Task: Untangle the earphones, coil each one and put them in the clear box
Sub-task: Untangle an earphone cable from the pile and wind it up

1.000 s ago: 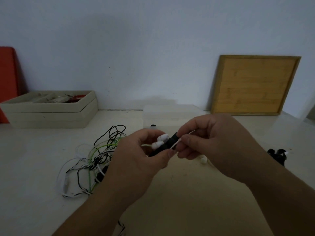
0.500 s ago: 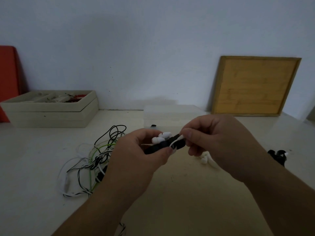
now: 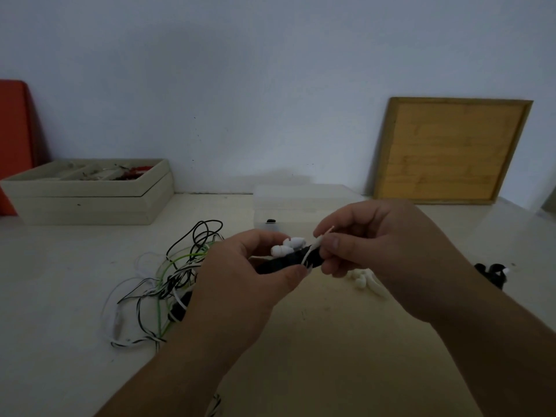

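My left hand (image 3: 240, 284) grips a black coiled earphone bundle (image 3: 282, 261) with two white ear tips (image 3: 288, 246) sticking out above my thumb. My right hand (image 3: 382, 251) pinches a thin white cord (image 3: 314, 246) that crosses the right end of the bundle. Both hands are raised above the table centre. The clear box (image 3: 301, 203) stands just behind my hands, with a small dark piece showing at its front wall. A tangle of black, white and green earphone wires (image 3: 168, 278) lies on the table to the left, partly hidden by my left hand.
A white coiled earphone (image 3: 365, 282) lies under my right hand. A black coiled earphone (image 3: 493, 273) sits at the right. A beige tray box (image 3: 90, 200) stands back left beside a red board (image 3: 15, 139). A wooden board (image 3: 451, 149) leans on the wall.
My right hand has moved the white cord up and around the right end of the black bundle. The left hand keeps the bundle in about the same place.
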Available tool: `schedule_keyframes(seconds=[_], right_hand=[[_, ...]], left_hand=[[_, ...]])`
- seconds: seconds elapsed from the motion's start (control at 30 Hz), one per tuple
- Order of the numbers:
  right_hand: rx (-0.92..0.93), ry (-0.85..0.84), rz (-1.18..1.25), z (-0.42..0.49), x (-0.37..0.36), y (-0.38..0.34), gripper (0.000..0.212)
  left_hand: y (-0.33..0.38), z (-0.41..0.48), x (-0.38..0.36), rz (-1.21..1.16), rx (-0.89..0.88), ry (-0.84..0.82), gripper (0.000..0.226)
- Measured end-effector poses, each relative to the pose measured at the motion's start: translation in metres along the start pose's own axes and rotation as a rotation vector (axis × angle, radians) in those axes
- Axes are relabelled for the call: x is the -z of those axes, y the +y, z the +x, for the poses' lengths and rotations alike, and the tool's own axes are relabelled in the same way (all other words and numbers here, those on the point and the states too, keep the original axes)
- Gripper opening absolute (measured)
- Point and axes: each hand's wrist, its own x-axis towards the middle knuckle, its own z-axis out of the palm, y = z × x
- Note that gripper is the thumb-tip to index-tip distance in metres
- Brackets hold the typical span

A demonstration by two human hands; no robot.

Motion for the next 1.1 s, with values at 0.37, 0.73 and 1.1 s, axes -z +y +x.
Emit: schedule_keyframes(seconds=[0.37, 0.73, 1.1], right_hand=[[0.185, 0.068, -0.359, 0.006, -0.007, 0.007, 0.012], [0.214, 0.107, -0.385, 0.005, -0.016, 0.011, 0.013], [0.215, 0.193, -0.361, 0.006, -0.022, 0.013, 0.012]], left_hand=[[0.004, -0.003, -0.004, -0.192, 0.083, -0.141, 0.029], [0.002, -0.001, -0.006, -0.297, 0.143, -0.135, 0.022], [0.002, -0.004, -0.01, -0.159, 0.011, -0.118, 0.038]])
